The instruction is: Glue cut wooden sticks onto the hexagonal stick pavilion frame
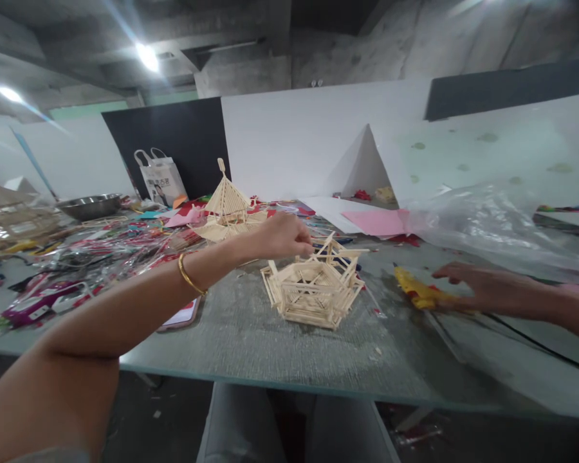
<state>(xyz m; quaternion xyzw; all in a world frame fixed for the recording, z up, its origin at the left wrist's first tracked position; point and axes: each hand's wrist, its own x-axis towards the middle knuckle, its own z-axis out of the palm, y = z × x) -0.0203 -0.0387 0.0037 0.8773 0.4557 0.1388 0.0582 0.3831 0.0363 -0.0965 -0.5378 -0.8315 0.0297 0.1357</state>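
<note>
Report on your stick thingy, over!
Left hand at open stick model; right hand at yellow glue gun, grip unclear. Model on table. Clear plastic beyond gun.

Single head-worn view: looked forward and slightly down from above the wearer's legs, across the table toward the white partition; left hand and right hand fell within close range.

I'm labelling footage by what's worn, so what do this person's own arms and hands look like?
Both hands are ungloved: the left hand and the right hand. The visible forearms are bare. A thin gold-coloured bangle circles the left wrist; a greyish sleeve edge shows at the bottom left.
</note>
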